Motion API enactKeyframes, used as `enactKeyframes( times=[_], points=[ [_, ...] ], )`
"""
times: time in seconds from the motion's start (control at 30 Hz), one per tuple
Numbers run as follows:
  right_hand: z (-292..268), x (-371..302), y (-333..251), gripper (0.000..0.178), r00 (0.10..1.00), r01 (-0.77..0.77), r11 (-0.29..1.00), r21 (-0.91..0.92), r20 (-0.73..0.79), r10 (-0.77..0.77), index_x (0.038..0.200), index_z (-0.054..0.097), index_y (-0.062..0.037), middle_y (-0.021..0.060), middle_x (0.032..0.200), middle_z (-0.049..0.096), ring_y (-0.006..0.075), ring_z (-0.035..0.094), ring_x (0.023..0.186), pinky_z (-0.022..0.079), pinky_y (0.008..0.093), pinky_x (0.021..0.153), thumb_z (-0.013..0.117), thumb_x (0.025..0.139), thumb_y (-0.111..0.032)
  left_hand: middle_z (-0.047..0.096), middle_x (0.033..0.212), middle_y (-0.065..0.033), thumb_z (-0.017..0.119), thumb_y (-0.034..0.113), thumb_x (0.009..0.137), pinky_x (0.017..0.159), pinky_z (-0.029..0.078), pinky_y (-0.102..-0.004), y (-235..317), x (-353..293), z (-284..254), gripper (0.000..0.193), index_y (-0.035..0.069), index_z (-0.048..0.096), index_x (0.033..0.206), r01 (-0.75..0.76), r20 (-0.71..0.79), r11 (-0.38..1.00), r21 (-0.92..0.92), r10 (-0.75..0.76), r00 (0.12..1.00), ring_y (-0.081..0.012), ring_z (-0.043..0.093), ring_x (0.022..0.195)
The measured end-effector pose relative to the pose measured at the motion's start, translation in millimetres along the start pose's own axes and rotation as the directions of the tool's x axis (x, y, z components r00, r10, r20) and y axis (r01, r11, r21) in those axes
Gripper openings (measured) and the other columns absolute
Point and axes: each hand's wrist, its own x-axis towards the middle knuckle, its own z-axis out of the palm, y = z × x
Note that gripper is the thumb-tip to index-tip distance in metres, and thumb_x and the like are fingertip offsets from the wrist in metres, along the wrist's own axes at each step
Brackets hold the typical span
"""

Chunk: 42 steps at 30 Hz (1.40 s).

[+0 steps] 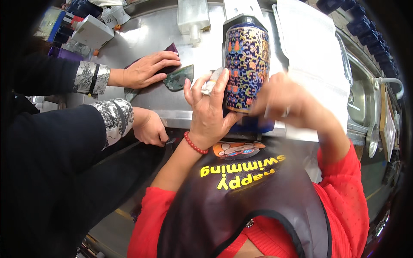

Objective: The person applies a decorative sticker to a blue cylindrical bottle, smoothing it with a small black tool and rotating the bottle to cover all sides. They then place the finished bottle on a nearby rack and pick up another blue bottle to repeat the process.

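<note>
A dark blue vase (246, 64) with a dense, colourful floral and scroll pattern lies in front of me, its plain neck pointing away. My left hand (211, 107) grips its lower left side, thumb near the close end. A small crumpled white wad (208, 88) sits between the fingers of that hand. At the vase's lower right, my right hand (297, 101) is smeared by motion; its fingers and anything in them cannot be made out. Beneath the vase's near end shows a dark blue object (254, 125), partly hidden.
On the left, a co-worker's hand (148, 69) presses a dark purple cloth (172, 48) on the metal table (146, 30). A clear plastic bottle (193, 19) lies beyond. White sheeting (312, 51) covers the right side, beside a sink (361, 101). Several dark blue vases (372, 41) line the far right.
</note>
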Motion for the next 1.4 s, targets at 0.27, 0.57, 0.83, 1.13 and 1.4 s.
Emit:
enactKeyframes(
  times=[0.27,0.57,0.83,1.13,1.4],
  points=[
    [15.2,-11.1,-27.2,0.03,0.995,-0.027,0.99,-0.135,0.087,0.039,0.096,0.073,-0.0128,0.0017,0.082,0.058,0.0224,0.057,0.073,0.044,0.0388,0.076,0.076,0.067,-0.006,0.056,0.139,-0.0116,0.067,0.064,0.085,0.115,0.01,-0.0657,-5.2,0.1,3.3,0.097,0.0,0.04,0.152,-0.031,-0.02,0.999,-0.026,0.03,0.999,-0.0337,0.041,0.132],
    [24.6,-23.7,-33.4,0.026,0.992,-0.054,0.985,-0.165,-0.125,0.034,0.094,0.072,-0.0104,-0.0013,0.08,0.055,0.0183,0.056,0.07,0.038,0.0363,0.071,0.076,0.069,-0.007,0.058,0.139,-0.0104,0.063,0.064,0.088,0.116,0.009,-0.0642,-5.3,0.3,2.7,0.096,-0.002,0.038,0.153,-0.028,-0.001,0.998,-0.053,0.028,1.0,-0.0342,0.042,0.133],
    [30.1,-24.3,-44.6,0.025,0.985,-0.17,0.938,-0.303,-0.067,0.157,0.093,0.072,-0.0125,-0.0014,0.081,0.055,0.0165,0.056,0.072,0.039,0.0394,0.072,0.075,0.068,-0.012,0.059,0.136,-0.0147,0.058,0.066,0.091,0.117,0.006,-0.0636,-10.3,-2.8,3.3,0.098,-0.005,0.035,0.153,-0.009,0.064,0.997,-0.073,0.013,0.998,-0.0353,0.039,0.136],
    [25.7,-42.1,-46.9,0.032,0.967,-0.241,0.954,-0.177,-0.13,0.22,0.097,0.073,-0.0074,0.0048,0.084,0.059,0.0212,0.056,0.072,0.038,0.0386,0.071,0.08,0.067,-0.009,0.058,0.139,-0.0167,0.062,0.056,0.094,0.118,0.011,-0.0605,-9.2,-11.0,-11.3,0.082,-0.004,0.045,0.147,-0.113,-0.042,0.989,-0.099,0.109,0.993,-0.0376,0.039,0.134],
    [29.2,-54.8,-42.4,0.032,0.849,-0.386,0.921,-0.057,-0.412,0.33,0.101,0.073,-0.0041,0.0064,0.083,0.062,0.0233,0.058,0.075,0.043,0.0338,0.068,0.081,0.07,0.002,0.067,0.119,0.0108,0.076,0.021,0.083,0.117,0.019,-0.0576,2.0,-19.6,-23.4,0.037,0.028,0.074,0.119,-0.413,-0.121,0.895,0.169,0.435,0.892,-0.0184,0.052,0.117]
  ],
)
